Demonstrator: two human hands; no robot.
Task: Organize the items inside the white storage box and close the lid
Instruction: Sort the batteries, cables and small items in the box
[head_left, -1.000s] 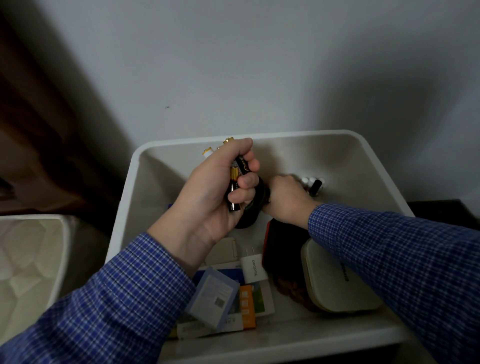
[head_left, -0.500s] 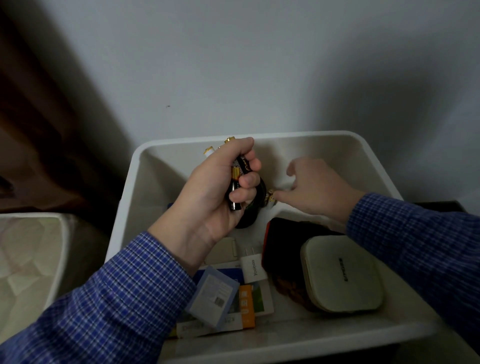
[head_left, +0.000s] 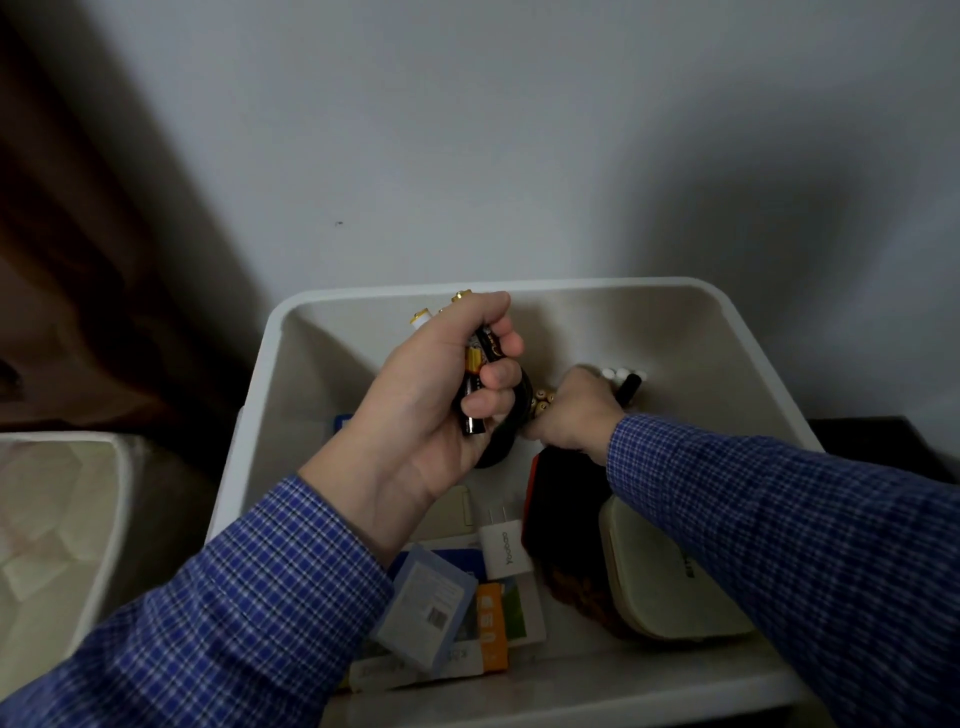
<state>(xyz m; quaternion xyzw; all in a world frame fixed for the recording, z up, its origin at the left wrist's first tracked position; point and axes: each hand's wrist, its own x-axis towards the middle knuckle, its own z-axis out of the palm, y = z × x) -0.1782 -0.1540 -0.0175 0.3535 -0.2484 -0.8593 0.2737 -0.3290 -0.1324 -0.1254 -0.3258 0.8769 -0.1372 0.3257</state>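
Observation:
The white storage box (head_left: 737, 332) stands open against the wall. My left hand (head_left: 436, 400) is raised over its middle and grips a bundle of black and yellow batteries (head_left: 477, 364), with gold tips sticking out above the fist. My right hand (head_left: 576, 415) reaches down deep into the box and holds a few gold-tipped batteries (head_left: 541, 404) beside a black ring-shaped item (head_left: 506, 436). More small batteries with white ends (head_left: 623, 375) lie just behind that hand.
Near the front of the box lie a white charger plug (head_left: 503, 545), a bluish card case (head_left: 426, 608), orange and green cartons (head_left: 498, 623), a dark red-edged item (head_left: 561, 499) and a cream flat case (head_left: 660, 582). A pale lid (head_left: 47, 519) sits at left.
My right hand lifted and opened above the box half a second ago, then dropped back down and closed on gold-tipped batteries. My left hand stayed in place with its bundle.

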